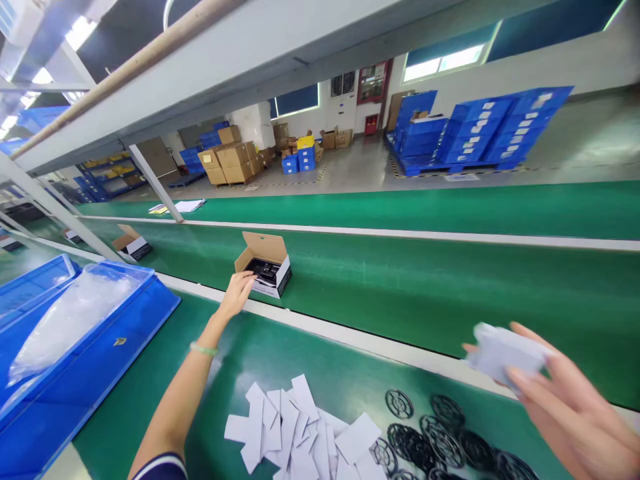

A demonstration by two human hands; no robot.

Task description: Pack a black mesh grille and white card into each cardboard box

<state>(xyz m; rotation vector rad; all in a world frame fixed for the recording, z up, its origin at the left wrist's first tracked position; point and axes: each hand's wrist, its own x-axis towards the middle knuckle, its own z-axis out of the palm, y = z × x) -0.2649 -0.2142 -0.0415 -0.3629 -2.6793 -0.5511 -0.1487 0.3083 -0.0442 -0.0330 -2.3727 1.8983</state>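
Touching the left hand (237, 293), the open box (269, 289) sits just beyond.

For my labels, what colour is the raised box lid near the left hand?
The raised lid shows plain brown, clearest in the head view.

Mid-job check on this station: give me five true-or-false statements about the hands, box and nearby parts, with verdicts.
1. The left hand is at the box. True.
2. The right hand is empty. False: it holds a white item.
3. The box is closed. False: its lid stands open.
4. White cards lie left of the black rings. True.
5. The bracelet is on the right arm. False: it is on the left.
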